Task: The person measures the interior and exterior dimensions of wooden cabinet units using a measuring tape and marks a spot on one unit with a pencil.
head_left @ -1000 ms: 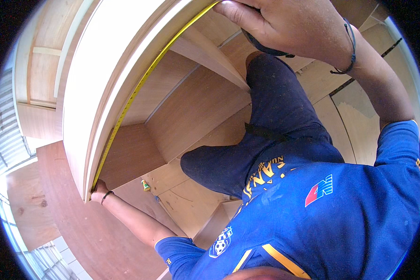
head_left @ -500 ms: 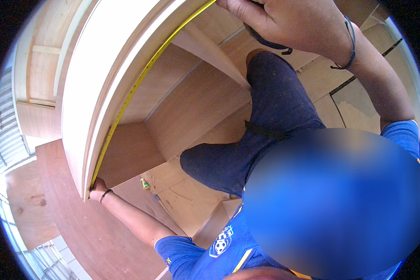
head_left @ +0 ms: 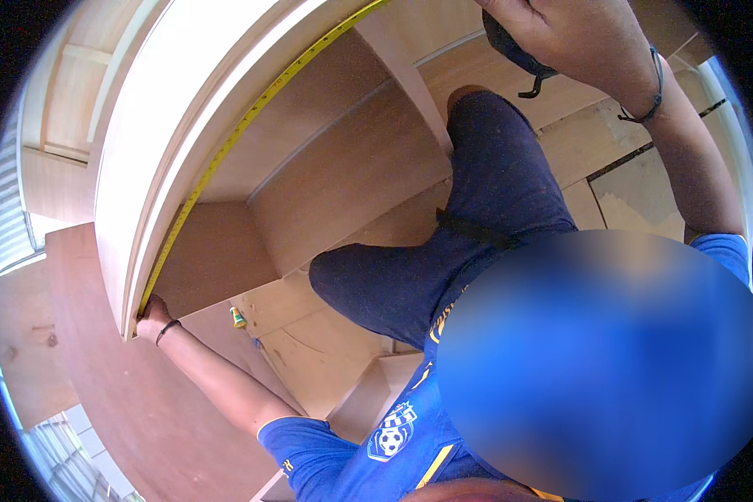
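The left hand point(head_left: 153, 318) is closed at the lower corner of a long wooden panel point(head_left: 142, 184), pinching the end of a yellow tape blade point(head_left: 234, 140). The blade follows the panel's inner long edge and leaves view at the top. The right hand point(head_left: 573, 38), well apart, curls around a black tape case point(head_left: 510, 48); its fingertips are cut off, so I cannot tell whether they touch the blade. Each wrist wears 1 dark band point(head_left: 167, 332). Farther out, 1 divider board point(head_left: 406, 79) meets 1 of the 2 dark-trousered knees point(head_left: 485, 125). A small green-and-yellow bottle point(head_left: 238, 317) is near the edge of a reddish-brown board point(head_left: 134, 393).
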`<state>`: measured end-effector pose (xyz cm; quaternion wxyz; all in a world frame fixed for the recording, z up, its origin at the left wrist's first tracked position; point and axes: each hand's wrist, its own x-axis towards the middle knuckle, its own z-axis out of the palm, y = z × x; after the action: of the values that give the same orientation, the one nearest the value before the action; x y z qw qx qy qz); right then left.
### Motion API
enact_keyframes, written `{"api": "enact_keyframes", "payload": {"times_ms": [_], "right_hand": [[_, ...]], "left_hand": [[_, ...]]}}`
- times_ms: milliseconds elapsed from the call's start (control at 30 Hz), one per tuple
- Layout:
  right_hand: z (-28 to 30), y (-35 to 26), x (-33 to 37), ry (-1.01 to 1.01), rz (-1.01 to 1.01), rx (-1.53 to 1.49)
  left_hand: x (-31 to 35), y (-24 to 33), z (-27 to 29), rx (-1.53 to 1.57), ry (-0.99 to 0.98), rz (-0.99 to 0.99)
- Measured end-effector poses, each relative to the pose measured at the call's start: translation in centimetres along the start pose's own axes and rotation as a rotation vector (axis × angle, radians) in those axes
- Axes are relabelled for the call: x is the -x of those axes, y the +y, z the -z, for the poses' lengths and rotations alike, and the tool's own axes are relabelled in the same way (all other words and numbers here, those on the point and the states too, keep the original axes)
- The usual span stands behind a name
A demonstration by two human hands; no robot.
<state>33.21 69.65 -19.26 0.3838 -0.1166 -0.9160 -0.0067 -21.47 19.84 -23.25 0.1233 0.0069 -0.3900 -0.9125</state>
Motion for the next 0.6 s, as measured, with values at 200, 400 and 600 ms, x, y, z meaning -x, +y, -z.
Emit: {"api": "enact_keyframes", "payload": {"times_ms": [200, 400, 600], "right_hand": [[-0.2, 0.4, 0.1, -0.017, 0.012, 0.006], [-0.2, 0.3, 0.2, 0.039, 0.072, 0.032], [-0.3, 0.4, 0.1, 0.044, 0.059, 0.003]], "left_hand": [[1.1, -0.7, -0.6, -0.005, -0.089, 0.020], [0.3, -0.8, -0.8, 0.017, -0.045, 0.007], [-1.4, 0.0, 0.2, 0.093, -0.041, 0.095]]}}
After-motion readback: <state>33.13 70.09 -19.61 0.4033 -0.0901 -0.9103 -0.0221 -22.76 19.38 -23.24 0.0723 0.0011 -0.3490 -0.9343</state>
